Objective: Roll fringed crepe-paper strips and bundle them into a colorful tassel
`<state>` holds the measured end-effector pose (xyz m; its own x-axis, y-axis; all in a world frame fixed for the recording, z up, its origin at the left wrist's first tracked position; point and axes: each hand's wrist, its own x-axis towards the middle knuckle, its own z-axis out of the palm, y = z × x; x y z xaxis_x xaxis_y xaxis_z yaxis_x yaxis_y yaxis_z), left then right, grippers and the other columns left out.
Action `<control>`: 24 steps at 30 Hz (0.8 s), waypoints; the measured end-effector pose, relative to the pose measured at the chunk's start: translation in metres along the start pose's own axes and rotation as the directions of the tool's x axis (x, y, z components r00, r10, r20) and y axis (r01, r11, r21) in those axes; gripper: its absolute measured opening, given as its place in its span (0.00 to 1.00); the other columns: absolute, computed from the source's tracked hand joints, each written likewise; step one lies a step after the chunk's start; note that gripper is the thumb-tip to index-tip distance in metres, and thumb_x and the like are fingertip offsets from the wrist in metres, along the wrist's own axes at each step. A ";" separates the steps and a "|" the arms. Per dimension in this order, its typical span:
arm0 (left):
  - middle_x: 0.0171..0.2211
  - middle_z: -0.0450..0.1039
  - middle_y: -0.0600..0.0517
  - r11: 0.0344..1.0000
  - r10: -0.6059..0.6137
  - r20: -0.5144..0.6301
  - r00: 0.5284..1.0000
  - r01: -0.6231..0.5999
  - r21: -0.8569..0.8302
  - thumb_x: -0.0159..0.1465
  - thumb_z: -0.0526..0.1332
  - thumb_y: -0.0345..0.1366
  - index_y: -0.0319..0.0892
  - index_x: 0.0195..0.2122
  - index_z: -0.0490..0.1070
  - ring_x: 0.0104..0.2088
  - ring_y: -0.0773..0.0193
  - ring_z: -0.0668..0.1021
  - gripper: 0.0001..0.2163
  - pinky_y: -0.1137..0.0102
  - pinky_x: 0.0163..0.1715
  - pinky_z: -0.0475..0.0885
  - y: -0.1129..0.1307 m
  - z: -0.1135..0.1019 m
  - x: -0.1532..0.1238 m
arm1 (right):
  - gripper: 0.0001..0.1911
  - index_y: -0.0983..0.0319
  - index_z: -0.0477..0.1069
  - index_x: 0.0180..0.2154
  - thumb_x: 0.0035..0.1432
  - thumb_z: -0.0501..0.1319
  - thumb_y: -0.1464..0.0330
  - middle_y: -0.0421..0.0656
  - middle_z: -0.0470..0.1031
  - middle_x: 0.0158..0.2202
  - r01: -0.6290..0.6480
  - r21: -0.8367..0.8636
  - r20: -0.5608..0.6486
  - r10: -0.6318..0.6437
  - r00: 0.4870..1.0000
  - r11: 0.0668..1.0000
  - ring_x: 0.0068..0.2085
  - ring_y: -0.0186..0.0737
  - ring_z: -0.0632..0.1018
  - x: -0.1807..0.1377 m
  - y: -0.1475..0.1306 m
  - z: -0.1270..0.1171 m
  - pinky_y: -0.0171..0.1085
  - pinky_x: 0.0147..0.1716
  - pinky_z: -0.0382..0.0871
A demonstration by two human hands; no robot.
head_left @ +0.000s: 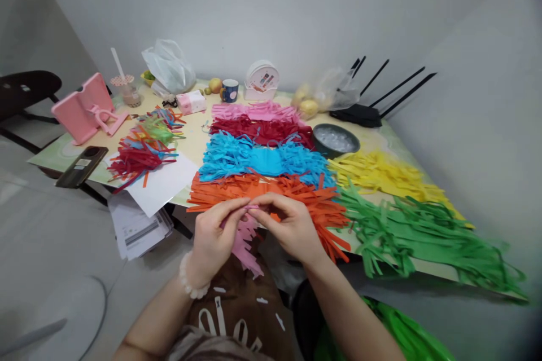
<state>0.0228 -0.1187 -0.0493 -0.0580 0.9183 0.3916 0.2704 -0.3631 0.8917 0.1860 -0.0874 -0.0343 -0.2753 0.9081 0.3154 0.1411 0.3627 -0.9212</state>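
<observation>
Left hand (214,237) and right hand (292,228) meet just off the near edge of the tabletop (192,144). Both pinch the top edge of the pink fringed strip (245,245) with fingertips close together; its fringe hangs down between the wrists over the lap. Bead bracelet (188,282) on the left wrist.

Directly behind the hands, at the near edge: orange fringed sheet (262,189), its fringe spilling over the edge. Stacked toward the far edge behind it: blue sheet (262,161), dark red sheet (262,131), pink sheet (254,110).

Right side: green fringed sheet (415,231) runs along the near edge to the near-right corner, with the yellow sheet (381,172) behind it. Dark bowl (336,140) sits just beside the red and blue sheets.

Left side: white paper (163,180) overhangs the near edge, and a mixed pile of cut strips (141,152) partly lies on it. Phone (82,165) at the near-left corner, pink stand (84,107) behind it.

Far edge: plastic bag (169,65), mug (230,90), black router (359,114) at the far-right corner.
</observation>
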 end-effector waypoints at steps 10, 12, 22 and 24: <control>0.31 0.80 0.51 0.993 -0.079 0.023 0.997 0.080 -0.092 0.64 0.65 0.34 0.40 0.34 0.77 0.33 0.65 0.81 0.04 0.73 0.35 0.75 -0.004 -0.009 0.004 | 0.07 0.60 0.79 0.33 0.59 0.67 0.64 0.42 0.79 0.29 -0.021 -0.037 0.022 0.022 1.000 0.999 0.29 0.38 0.77 0.003 -0.004 -0.001 0.33 0.29 0.70; 0.28 0.79 0.52 0.991 -0.095 -0.022 0.995 0.093 -0.095 0.63 0.65 0.34 0.40 0.31 0.77 0.30 0.65 0.80 0.05 0.73 0.34 0.74 -0.005 -0.009 0.002 | 0.08 0.60 0.79 0.34 0.59 0.67 0.62 0.43 0.81 0.32 -0.028 -0.062 0.091 0.034 0.995 0.998 0.32 0.41 0.80 0.004 -0.005 0.001 0.35 0.32 0.72; 0.29 0.81 0.47 0.929 -0.266 0.051 0.963 0.270 -0.253 0.60 0.67 0.45 0.39 0.30 0.77 0.31 0.60 0.82 0.13 0.69 0.35 0.78 -0.031 -0.040 -0.012 | 0.08 0.58 0.77 0.31 0.61 0.64 0.63 0.39 0.79 0.26 0.031 -0.128 0.304 0.010 0.953 0.991 0.25 0.40 0.79 0.028 -0.004 0.039 0.33 0.25 0.70; 0.25 0.80 0.49 0.919 -0.290 -0.004 0.957 0.277 -0.281 0.62 0.65 0.47 0.40 0.28 0.75 0.28 0.61 0.82 0.15 0.69 0.33 0.78 -0.036 -0.053 -0.020 | 0.09 0.58 0.77 0.29 0.62 0.63 0.64 0.39 0.79 0.25 0.038 -0.082 0.346 -0.008 0.938 0.996 0.24 0.38 0.78 0.036 -0.006 0.060 0.33 0.24 0.68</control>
<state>-0.0365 -0.1320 -0.0775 -0.1374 0.9836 0.1172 -0.0375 -0.1234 0.9916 0.1181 -0.0690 -0.0314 -0.5887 0.7767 0.2240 0.2075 0.4130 -0.8868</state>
